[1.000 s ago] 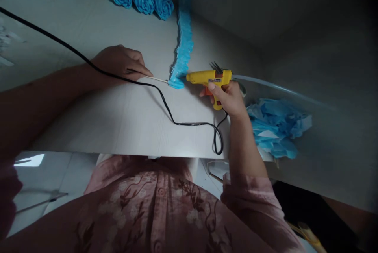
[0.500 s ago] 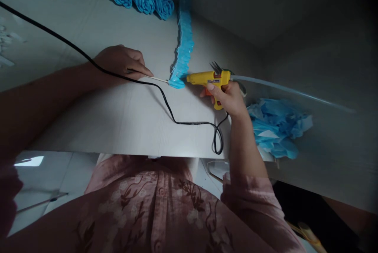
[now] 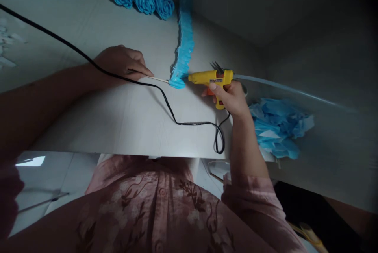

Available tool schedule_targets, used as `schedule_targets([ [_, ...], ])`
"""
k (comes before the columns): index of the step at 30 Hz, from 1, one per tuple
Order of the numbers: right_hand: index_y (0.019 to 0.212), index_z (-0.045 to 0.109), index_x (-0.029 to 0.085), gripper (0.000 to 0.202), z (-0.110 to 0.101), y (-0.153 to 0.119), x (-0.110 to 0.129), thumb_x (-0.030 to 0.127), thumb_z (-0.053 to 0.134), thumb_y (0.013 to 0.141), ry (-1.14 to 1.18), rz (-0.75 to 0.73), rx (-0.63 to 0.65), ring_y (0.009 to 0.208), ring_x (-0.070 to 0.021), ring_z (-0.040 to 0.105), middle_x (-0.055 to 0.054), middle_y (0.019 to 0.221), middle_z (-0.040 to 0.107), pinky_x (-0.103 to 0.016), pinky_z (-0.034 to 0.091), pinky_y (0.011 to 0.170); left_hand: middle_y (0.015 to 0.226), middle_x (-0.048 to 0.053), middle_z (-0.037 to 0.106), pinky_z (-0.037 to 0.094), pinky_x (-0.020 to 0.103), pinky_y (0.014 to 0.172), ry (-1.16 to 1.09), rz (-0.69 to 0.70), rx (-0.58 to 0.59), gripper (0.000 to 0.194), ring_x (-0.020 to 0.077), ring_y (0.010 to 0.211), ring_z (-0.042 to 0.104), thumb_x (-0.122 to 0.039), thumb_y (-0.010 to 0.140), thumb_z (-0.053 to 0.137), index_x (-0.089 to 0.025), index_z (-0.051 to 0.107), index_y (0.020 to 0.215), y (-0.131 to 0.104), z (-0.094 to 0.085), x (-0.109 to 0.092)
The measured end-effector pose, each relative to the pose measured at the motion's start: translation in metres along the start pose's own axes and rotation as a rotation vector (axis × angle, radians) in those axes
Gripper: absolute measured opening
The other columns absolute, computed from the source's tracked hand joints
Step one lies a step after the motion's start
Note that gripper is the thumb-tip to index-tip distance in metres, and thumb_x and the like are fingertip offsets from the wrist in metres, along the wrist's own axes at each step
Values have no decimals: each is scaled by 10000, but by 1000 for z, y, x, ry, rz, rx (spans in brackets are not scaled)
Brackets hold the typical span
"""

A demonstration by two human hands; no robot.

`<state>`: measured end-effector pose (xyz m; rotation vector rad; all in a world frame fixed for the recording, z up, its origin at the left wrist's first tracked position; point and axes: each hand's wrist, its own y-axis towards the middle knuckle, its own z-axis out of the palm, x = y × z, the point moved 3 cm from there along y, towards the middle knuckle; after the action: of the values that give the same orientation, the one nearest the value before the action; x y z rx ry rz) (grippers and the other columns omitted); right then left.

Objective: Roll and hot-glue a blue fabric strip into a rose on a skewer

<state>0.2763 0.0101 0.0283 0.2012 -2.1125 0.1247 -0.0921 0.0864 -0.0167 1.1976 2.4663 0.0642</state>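
Aiming is best kept steady: stick (image 3: pixel 159 79) pinched by left grip (image 3: pixel 121 62), glue gun (image 3: pixel 206 76) clasped by right grip (image 3: pixel 234 98) near blue strip (image 3: pixel 184 42).

Pale table (image 3: pixel 126 137) against dim grey walls (image 3: pixel 313 64), light floor (image 3: pixel 81 168) below

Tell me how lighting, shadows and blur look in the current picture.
Head view: dim overall, sinking nearly to black at the upper right corner; head view: the white tabletop is palest toward its front, with a faint shadow beside the thin black cord; head view: the long translucent glue stick behind the yellow plastic glue gun smears toward its far end.
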Motion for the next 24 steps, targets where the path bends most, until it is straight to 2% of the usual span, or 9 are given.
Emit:
schedule_targets([
  [4, 829, 779, 231, 727, 2, 0, 0, 958, 786, 802, 37, -18, -20, 526, -112, 530, -48, 788, 806, -281, 449, 512, 1238, 52, 842, 524, 254, 919, -2, 19, 10, 586, 165, 979, 755, -616, 1157, 430, -282, 872, 1349, 2, 1, 0],
  [9, 788, 785, 233, 696, 4, 0, -3, 924, 757, 865, -66, -2, 26, 526, -125, 523, -25, 663, 710, -294, 439, 516, 1237, 71, 856, 528, 288, 852, 19, 7, -15, 524, 190, 961, 754, -474, 1117, 435, -280, 887, 1299, 3, 0, -3],
  [11, 801, 789, 231, 683, 3, 0, -2, 911, 770, 865, -57, -5, 21, 526, -124, 521, -32, 686, 725, -295, 437, 514, 1220, 74, 856, 520, 294, 831, 11, 17, -22, 521, 184, 928, 746, -441, 1106, 428, -277, 895, 1266, 2, 0, -4],
  [15, 813, 791, 230, 704, 2, 0, 0, 933, 787, 823, 13, -27, -13, 521, -112, 519, -50, 774, 800, -289, 436, 507, 1210, 93, 844, 511, 299, 846, -1, 37, -27, 556, 180, 914, 732, -488, 1119, 419, -240, 898, 1256, 1, -1, -6],
  [19, 815, 797, 222, 738, 11, 1, -1, 960, 791, 787, 46, -27, -10, 512, -109, 520, -41, 742, 790, -276, 415, 491, 1260, 70, 833, 501, 286, 863, -13, -5, 9, 566, 171, 944, 713, -520, 1123, 415, -255, 885, 1291, 0, -3, -8],
  [24, 803, 797, 211, 750, 21, 3, -6, 962, 780, 798, 28, -32, 9, 518, -112, 523, -33, 692, 753, -276, 422, 501, 1265, 91, 826, 507, 342, 917, -24, -62, 32, 604, 209, 970, 682, -501, 1081, 394, -226, 890, 1290, 1, -4, -12],
])
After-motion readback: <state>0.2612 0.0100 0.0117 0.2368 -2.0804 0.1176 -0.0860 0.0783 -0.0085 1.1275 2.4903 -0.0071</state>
